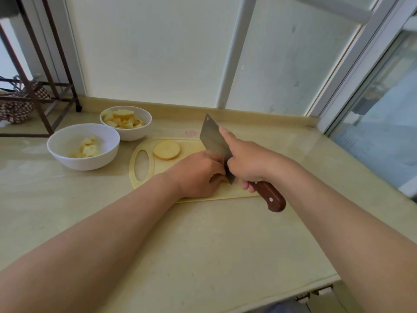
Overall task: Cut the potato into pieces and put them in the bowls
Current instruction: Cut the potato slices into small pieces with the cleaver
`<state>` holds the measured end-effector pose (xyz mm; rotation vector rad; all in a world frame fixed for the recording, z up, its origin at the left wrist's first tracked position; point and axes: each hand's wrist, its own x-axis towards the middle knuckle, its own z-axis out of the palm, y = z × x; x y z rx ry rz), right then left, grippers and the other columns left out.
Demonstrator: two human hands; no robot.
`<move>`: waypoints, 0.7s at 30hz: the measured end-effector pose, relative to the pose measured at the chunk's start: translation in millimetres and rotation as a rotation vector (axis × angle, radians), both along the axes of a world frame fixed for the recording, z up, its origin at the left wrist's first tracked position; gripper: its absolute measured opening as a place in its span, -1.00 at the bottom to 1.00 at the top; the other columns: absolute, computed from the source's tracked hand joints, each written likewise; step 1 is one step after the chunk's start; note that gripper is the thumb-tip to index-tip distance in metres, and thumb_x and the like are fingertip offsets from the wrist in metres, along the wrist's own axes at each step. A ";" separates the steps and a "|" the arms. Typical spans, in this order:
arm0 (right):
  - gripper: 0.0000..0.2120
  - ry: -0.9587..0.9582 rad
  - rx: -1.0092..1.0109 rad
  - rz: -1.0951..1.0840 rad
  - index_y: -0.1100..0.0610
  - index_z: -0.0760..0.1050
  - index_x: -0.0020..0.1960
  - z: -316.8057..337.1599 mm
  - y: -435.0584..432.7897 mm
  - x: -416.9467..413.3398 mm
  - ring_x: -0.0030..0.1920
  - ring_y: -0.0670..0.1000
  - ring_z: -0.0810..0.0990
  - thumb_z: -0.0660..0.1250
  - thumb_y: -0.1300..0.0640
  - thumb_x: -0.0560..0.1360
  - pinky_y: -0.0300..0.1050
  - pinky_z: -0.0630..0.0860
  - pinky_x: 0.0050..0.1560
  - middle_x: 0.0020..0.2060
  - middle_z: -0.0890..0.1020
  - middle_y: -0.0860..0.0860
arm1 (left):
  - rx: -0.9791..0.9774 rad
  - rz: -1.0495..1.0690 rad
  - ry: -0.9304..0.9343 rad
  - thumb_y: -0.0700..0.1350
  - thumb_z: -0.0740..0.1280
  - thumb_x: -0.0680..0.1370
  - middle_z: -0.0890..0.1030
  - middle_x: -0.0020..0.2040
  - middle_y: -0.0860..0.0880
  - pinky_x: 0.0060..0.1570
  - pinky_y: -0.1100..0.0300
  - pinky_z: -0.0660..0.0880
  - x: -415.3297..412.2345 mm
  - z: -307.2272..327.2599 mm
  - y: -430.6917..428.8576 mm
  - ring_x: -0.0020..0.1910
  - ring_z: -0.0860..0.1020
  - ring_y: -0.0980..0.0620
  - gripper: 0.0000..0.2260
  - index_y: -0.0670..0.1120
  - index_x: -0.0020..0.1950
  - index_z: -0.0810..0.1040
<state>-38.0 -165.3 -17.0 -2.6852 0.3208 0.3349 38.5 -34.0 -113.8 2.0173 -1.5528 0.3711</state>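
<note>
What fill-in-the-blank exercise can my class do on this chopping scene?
1. The cleaver is held in the person's ____ hand.
2. A round potato slice lies on the yellow cutting ____.
3. The far bowl holds ____ potato pieces than the near bowl.
4. Both bowls are ____ in colour.

Missing words: right; board; more; white.

right hand (250,163) gripping cleaver (214,141), potato slice (166,150) on board (144,177)
</note>
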 end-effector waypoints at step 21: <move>-0.13 -0.052 0.059 0.004 -0.48 -0.18 0.58 9.6 -9.8 -31.6 -0.47 0.01 0.65 0.04 0.31 0.59 -0.11 0.58 -0.43 -0.04 0.64 0.15 | -0.019 0.036 -0.082 -0.11 0.21 0.46 0.55 -0.25 -0.04 -0.28 0.09 0.51 -1.0 4.3 5.0 -0.26 0.47 -0.04 -0.76 -0.14 -0.28 0.63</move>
